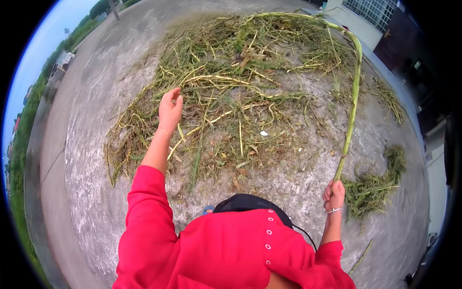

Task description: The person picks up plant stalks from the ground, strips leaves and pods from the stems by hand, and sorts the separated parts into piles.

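Note:
My right hand (334,194) is closed round the lower end of a long, thick green plant stalk (356,91). The stalk rises from my fist, bends over at the upper right and runs left across the far side of the plant heap, where its leafy tip hangs. My left hand (171,111) is held out over the left part of the cut plants (216,84), its fingers slightly curled and the thumb apart, with nothing seen in it. Yellowish stems and dry leaves lie tangled below and ahead of it on the concrete.
A smaller green plant pile (373,192) lies to the right of my right hand. A small white piece (263,133) rests among the litter. A building with a barred window (373,13) and dark door stands at the right; green plants (26,144) border the yard at the left.

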Demonstrator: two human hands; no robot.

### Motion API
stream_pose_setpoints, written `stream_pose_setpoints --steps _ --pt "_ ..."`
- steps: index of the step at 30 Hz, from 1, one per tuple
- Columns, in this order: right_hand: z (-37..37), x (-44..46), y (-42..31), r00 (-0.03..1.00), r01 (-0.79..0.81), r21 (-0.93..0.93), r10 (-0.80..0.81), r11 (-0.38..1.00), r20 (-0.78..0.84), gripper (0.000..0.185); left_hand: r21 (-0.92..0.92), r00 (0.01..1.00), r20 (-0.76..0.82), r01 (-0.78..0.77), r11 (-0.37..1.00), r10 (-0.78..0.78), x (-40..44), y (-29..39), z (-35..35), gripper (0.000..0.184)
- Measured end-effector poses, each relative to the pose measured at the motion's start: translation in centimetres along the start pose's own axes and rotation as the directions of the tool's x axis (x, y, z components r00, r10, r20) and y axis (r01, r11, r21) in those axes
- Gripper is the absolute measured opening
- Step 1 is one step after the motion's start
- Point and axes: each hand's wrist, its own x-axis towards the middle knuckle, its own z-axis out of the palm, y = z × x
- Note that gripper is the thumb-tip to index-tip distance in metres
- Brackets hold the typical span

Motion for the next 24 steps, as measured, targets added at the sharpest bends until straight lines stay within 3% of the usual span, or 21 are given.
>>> stream_pose_setpoints --steps 5,9,11,13,15,17,19,22,24 --pt "3.8 -1.9 1.2 0.997 -0.014 -0.025 0.016 1.0 0.079 0.026 0.06 0.985 -0.011 -0.172 0.983 0.172 1.4 0.4 -4.0 0.027" --pt "6.5 -3.6 3.0 0.982 -0.074 -0.133 0.095 0.988 0.165 0.027 0.222 0.941 0.035 -0.337 0.915 0.338 2.7 1.6 -7.8 0.035" --pt "8.1 -4.2 4.0 0.965 -0.101 -0.203 0.146 0.974 0.219 0.026 0.243 0.935 0.04 -0.35 0.905 0.351 3.5 1.0 -9.0 0.048" --pt "8.9 -4.4 5.4 0.953 -0.085 -0.274 0.158 0.958 0.259 0.028 0.419 0.931 -0.046 -0.311 0.853 0.362 4.0 0.3 -10.9 0.059" --pt "10.9 -4.5 6.1 0.933 -0.059 -0.3 0.159 0.952 0.322 0.031 0.412 0.925 -0.079 -0.31 0.857 0.373 3.7 0.3 -14.2 0.06" --pt "13.0 -4.4 6.7 0.901 -0.057 -0.326 0.19 0.944 0.391 0.03 0.441 0.873 -0.057 -0.413 0.797 0.484 2.5 1.3 -18.0 0.056" --pt "16.0 -4.6 7.3 0.884 -0.063 -0.343 0.212 0.937 0.416 0.029 0.289 0.895 0.067 -0.441 0.85 0.442 0.8 2.8 -21.4 0.054" --pt "18.2 -4.0 8.2 0.844 -0.026 -0.403 0.235 0.915 0.481 0.027 0.271 0.892 -0.041 -0.424 0.864 0.45 -1.8 3.9 -24.7 0.055" --pt "19.7 -3.6 8.7 0.808 0.031 -0.442 0.238 0.896 0.539 0.026 0.422 0.826 -0.148 -0.444 0.791 0.543 -3.3 4.9 -27.0 0.056"
